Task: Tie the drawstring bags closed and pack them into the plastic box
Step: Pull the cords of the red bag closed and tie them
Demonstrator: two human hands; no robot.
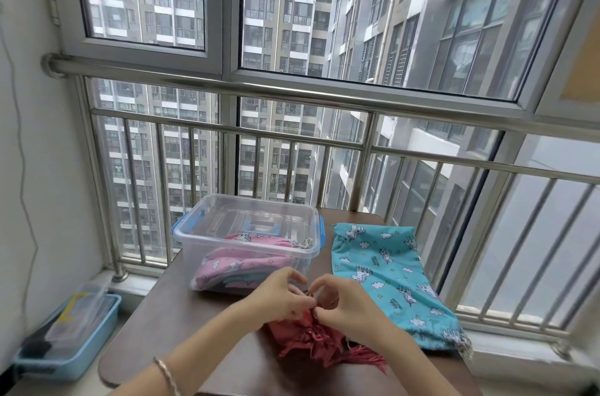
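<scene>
A red drawstring bag (311, 342) lies bunched on the brown table (181, 324) near its front edge. My left hand (279, 296) and my right hand (344, 304) meet above its gathered mouth, and each pinches the bag's cord. A clear plastic box (250, 230) with blue latches stands behind them, lid off, with pink and teal unicorn-print bags (240, 261) inside. A teal unicorn-print drawstring bag (393, 278) lies flat on the table to the right of the box.
A steel railing (292, 123) and windows run right behind the table. On the floor at the left stands a light blue bin (81, 343) with a clear container in it. A thin cable (19, 123) hangs down the left wall.
</scene>
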